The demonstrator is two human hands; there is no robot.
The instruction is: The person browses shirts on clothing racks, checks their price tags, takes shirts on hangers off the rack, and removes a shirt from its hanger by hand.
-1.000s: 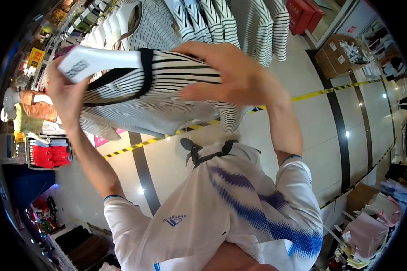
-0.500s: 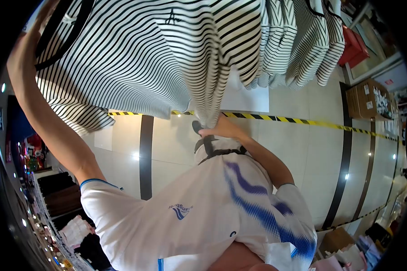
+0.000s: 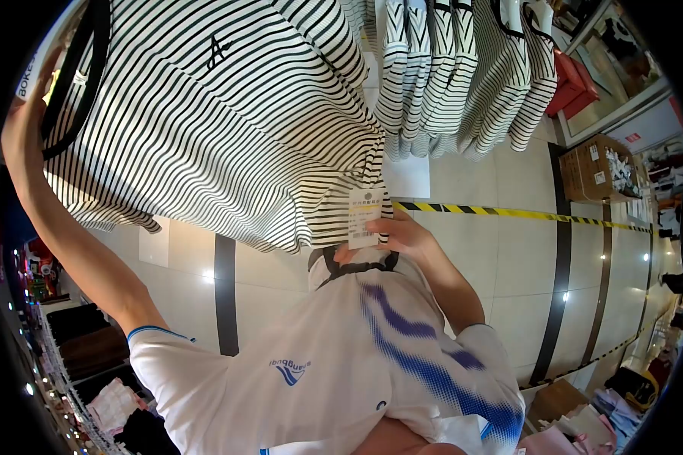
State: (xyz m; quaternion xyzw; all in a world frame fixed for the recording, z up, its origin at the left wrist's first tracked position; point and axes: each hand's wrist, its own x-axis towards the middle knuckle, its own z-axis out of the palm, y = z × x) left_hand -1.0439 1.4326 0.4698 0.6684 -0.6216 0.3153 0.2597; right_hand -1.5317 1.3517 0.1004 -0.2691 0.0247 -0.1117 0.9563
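Observation:
A black-and-white striped shirt (image 3: 205, 129) with a black neckband and a small embroidered letter is stretched across the upper left. My left hand (image 3: 24, 125) is at its neck end, beside a white piece with printed letters; the fingers are partly hidden, but they appear closed on the shirt there. At the shirt's lower right end, my right hand (image 3: 402, 233) pinches a white paper price tag (image 3: 364, 220) with printing and a barcode. The tag lies against the bunched striped cloth, its face toward me.
More striped shirts (image 3: 451, 76) hang in a row at upper right. Yellow-and-black tape (image 3: 501, 214) crosses the tiled floor. A cardboard box (image 3: 584, 171) and a red box (image 3: 569, 87) are on the right. Folded clothes (image 3: 91, 349) fill a rack at lower left.
The shirt has swung toward me and its lower end is spread out. A price tag now shows in my right hand, which has risen slightly. The view has shifted a little.

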